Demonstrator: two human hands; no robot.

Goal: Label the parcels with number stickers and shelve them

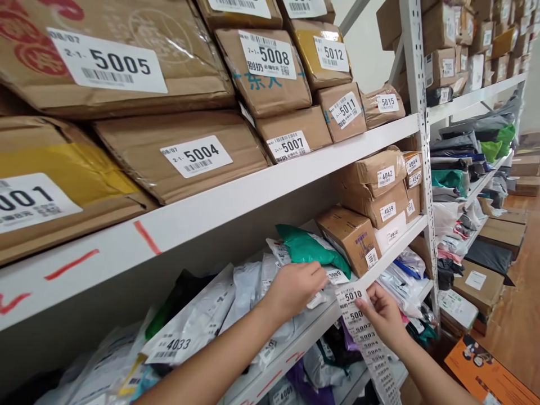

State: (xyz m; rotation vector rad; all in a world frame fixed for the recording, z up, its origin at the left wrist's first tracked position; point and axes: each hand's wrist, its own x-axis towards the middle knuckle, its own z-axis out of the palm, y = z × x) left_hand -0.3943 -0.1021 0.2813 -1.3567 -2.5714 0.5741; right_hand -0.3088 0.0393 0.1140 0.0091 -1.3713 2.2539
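My right hand [382, 312] pinches a long strip of printed number labels [368, 340] near its top, where 5010 shows. The strip hangs down past the lower shelf edge. Fingers curled together, my left hand [297, 287] is at the front of a green plastic mailer bag [310, 246] on the lower shelf. What those fingers grip, if anything, is hidden. A label reading 5009 [336, 275] sits by the green bag's front edge, just right of my left hand. White plastic mailers [247, 281] lie around and under my left wrist.
The upper shelf [236, 205] carries labelled cardboard boxes [185, 154]. Right of the green bag stand a brown box [350, 239] and stacked smaller boxes [388, 211]. A perforated white upright [417, 84] divides the racks. An orange box [489, 371] is on the wooden floor.
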